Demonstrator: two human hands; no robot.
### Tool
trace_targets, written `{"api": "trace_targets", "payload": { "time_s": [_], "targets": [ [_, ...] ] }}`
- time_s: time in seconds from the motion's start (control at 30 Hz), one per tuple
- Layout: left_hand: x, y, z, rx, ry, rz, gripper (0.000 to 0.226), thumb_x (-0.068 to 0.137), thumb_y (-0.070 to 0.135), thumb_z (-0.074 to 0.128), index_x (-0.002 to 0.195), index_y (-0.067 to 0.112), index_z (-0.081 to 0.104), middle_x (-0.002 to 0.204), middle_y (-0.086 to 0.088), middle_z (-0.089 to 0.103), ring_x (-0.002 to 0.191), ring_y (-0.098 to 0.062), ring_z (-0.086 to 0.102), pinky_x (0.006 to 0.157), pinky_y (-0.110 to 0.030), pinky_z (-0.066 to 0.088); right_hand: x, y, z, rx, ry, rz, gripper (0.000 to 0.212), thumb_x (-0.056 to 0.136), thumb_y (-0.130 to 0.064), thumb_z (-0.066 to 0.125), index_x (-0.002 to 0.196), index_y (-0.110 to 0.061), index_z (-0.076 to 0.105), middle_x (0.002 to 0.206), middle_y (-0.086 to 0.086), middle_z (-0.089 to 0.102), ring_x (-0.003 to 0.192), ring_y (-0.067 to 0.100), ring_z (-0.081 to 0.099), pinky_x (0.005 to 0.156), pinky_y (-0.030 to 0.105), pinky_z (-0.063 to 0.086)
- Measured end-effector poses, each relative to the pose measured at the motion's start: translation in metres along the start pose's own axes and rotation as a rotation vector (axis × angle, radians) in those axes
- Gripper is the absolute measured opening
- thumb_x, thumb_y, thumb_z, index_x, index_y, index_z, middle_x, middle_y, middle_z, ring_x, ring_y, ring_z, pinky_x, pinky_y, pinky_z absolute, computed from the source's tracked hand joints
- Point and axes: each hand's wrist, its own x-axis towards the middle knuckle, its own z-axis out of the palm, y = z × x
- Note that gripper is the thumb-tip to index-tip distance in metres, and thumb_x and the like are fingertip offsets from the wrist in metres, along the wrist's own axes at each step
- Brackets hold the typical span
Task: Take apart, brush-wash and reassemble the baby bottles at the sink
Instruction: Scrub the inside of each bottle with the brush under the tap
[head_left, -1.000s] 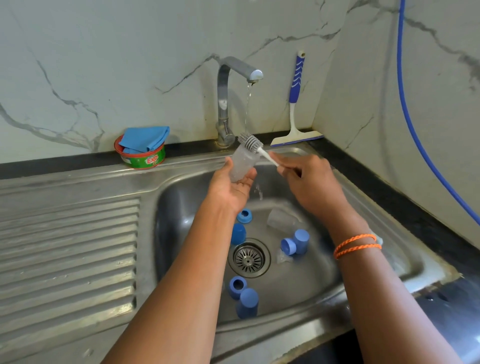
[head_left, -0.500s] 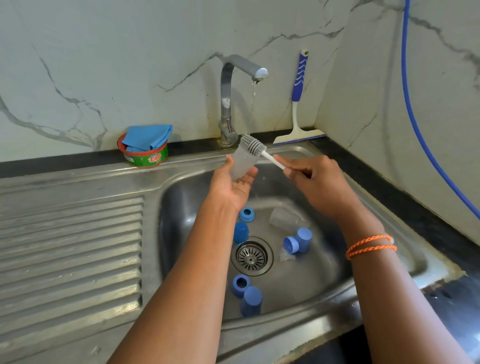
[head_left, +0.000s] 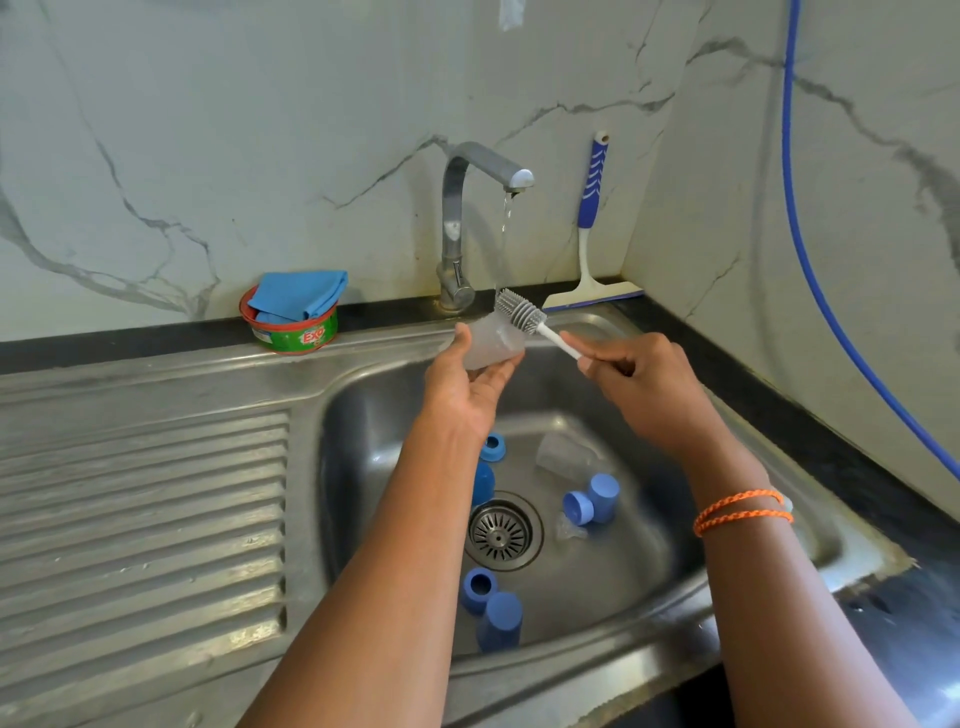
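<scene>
Steel sink (head_left: 675, 613) set in a dark counter (head_left: 779, 410), ribbed drainboard (head_left: 145, 519) on its left. In the basin around the drain (head_left: 501, 531): 6 blue bottle parts, 2 near the front (head_left: 491, 605), 2 right of the drain (head_left: 592, 501), 2 behind it (head_left: 488, 462), plus a clear bottle (head_left: 563, 457) lying on its side. On the back ledge: soap tub (head_left: 293, 332) with blue cloth (head_left: 298, 293) on top, tap (head_left: 457, 234), squeegee (head_left: 592, 249) leaning on the wall.
</scene>
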Motion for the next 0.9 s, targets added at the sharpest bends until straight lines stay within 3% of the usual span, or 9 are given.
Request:
{"api": "trace_targets", "payload": {
  "time_s": [0.17,0.33,0.43,0.53,0.67,0.8,0.9],
  "targets": [
    [0.001,-0.001,-0.005,0.224,0.026,0.001,0.043,0.093,0.027,0.077,0.129,0.012,0.056,0.125,-0.017,0.066,0.111,-0.035,0.068,0.100,-0.050,0.056,0.001,0.001,0.006,-0.097,0.061,0.066,0.032,0.104,-0.027,0.063,0.130,-0.042,0.073,0.053,-0.015,0.046,0.059,0.011,0.034,0.056,0.030,0.030],
    [0.001,-0.007,-0.003,0.276,-0.056,0.001,0.023,0.105,0.023,0.060,0.127,0.030,0.063,0.126,-0.014,0.066,0.118,-0.039,0.064,0.098,-0.068,0.052,0.001,-0.015,0.025,-0.158,-0.033,0.017,0.035,0.105,-0.029,0.059,0.135,-0.045,0.069,0.069,-0.008,0.055,0.066,0.017,0.050,0.059,0.037,0.042],
    [0.006,-0.005,-0.003,0.110,-0.048,0.016,0.030,0.108,0.023,0.052,0.138,0.025,0.055,0.123,-0.015,0.062,0.123,-0.045,0.061,0.100,-0.072,0.048,0.000,-0.013,0.020,-0.101,-0.083,0.014,0.035,0.105,-0.023,0.062,0.132,-0.042,0.072,0.059,-0.018,0.056,0.057,0.008,0.046,0.056,0.027,0.039],
    [0.013,0.004,-0.008,0.118,0.006,0.068,0.045,0.106,0.026,0.057,0.148,0.015,0.046,0.131,-0.019,0.061,0.117,-0.041,0.063,0.098,-0.067,0.053,0.000,-0.006,0.011,-0.025,-0.148,0.023,0.034,0.104,-0.017,0.064,0.132,-0.035,0.073,0.055,-0.030,0.055,0.053,0.002,0.044,0.052,0.017,0.034],
    [0.006,-0.002,-0.008,0.274,-0.041,-0.008,0.035,0.106,0.024,0.056,0.140,0.017,0.052,0.135,-0.023,0.060,0.117,-0.043,0.064,0.086,-0.063,0.060,0.000,-0.016,0.032,-0.134,-0.009,0.047,0.033,0.104,-0.026,0.061,0.130,-0.041,0.074,0.069,-0.010,0.060,0.066,0.015,0.053,0.062,0.032,0.045],
    [-0.001,-0.008,-0.003,0.338,-0.099,-0.061,0.028,0.108,0.021,0.053,0.135,0.018,0.056,0.135,-0.022,0.061,0.120,-0.043,0.063,0.088,-0.063,0.059,0.006,-0.024,0.041,-0.166,0.094,0.122,0.032,0.103,-0.028,0.054,0.125,-0.041,0.074,0.084,0.004,0.068,0.077,0.031,0.063,0.066,0.040,0.054],
    [-0.001,-0.002,0.000,0.277,-0.080,-0.040,0.027,0.109,0.025,0.052,0.134,0.015,0.056,0.135,-0.023,0.061,0.122,-0.045,0.061,0.094,-0.066,0.056,0.003,-0.026,0.038,-0.117,0.064,0.066,0.033,0.105,-0.024,0.058,0.129,-0.040,0.074,0.073,-0.003,0.061,0.065,0.019,0.056,0.057,0.033,0.044]
  ]
}}
